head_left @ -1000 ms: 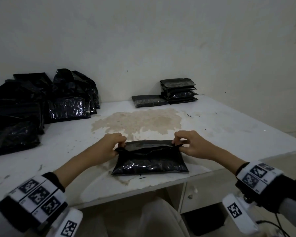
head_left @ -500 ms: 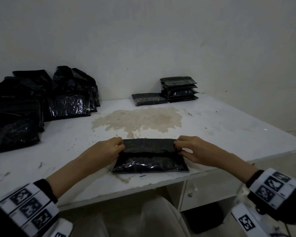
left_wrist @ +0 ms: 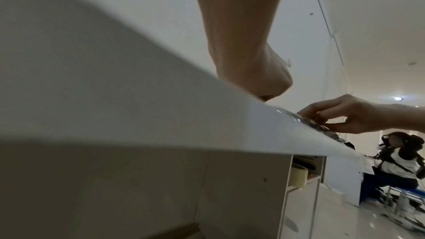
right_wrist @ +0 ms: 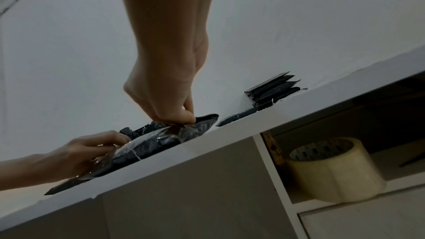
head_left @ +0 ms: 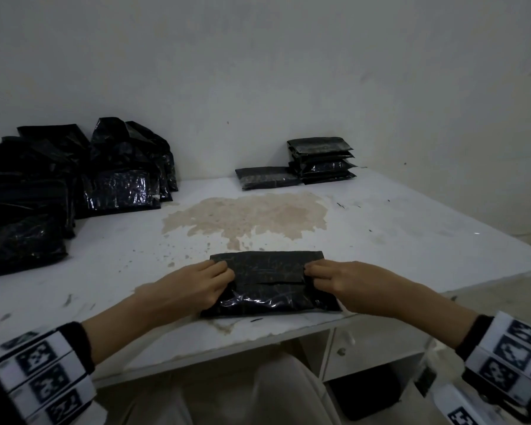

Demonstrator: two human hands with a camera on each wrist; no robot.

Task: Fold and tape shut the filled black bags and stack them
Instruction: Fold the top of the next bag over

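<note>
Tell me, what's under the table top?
A roll of clear tape sits on a shelf beneath the table top. Deeper in, the shelf is too dark to see.

bag (head_left: 270,283) front-centre on table (head_left: 396,240); stack (head_left: 321,159) behind; pile (head_left: 59,185) left

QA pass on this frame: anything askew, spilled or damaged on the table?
Yes: a large brownish patch mars the white tabletop just beyond the black plastic bag being folded, looking like a stain or worn-off coating. One flat black packet lies beside the stack of sealed packets, not on it.
</note>
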